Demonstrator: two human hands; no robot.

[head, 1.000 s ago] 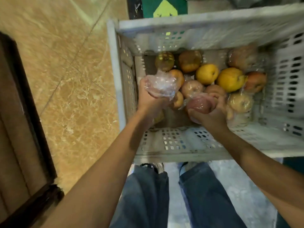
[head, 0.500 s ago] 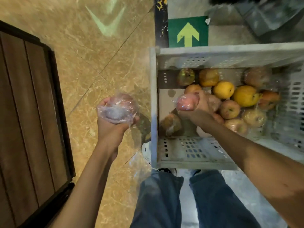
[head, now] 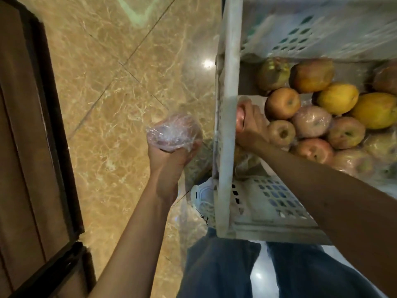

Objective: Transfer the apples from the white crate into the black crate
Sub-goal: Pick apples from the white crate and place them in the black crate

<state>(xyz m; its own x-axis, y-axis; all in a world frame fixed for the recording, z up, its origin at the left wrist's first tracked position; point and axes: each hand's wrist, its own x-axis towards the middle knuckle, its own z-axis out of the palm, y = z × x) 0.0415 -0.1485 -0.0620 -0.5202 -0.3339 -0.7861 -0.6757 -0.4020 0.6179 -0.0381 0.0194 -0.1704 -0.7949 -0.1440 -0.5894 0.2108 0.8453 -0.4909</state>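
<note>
A film-wrapped apple is gripped from below by the left hand and is held above the tiled floor, between the black crate at the left and the white crate at the right. 1 red apple is clasped by the right hand inside the white crate, just beside its left wall; the other apples are piled beyond it
</note>
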